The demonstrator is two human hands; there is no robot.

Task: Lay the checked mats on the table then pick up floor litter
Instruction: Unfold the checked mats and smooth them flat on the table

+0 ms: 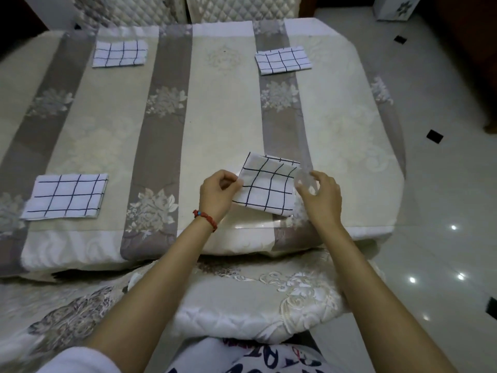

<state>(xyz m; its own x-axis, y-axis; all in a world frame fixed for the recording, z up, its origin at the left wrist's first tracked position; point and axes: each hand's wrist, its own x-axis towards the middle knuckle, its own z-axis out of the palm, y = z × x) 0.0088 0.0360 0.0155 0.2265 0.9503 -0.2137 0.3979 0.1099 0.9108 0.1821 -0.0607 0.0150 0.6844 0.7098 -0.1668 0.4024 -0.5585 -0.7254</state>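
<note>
A folded white mat with dark checks (267,184) hovers just over the near right part of the table (223,117). My left hand (217,193) pinches its left edge. My right hand (320,193) is at its right edge with curled fingers; whether they grip the cloth is unclear. Three more checked mats lie flat on the cloth-covered table: one at the near left (66,196), one at the far left (119,53), one at the far right (282,60).
A padded chair seat (255,297) stands between me and the table's near edge. Two quilted chair backs (188,8) stand beyond the far edge. Glossy tiled floor (441,211) with small black inlays spreads to the right.
</note>
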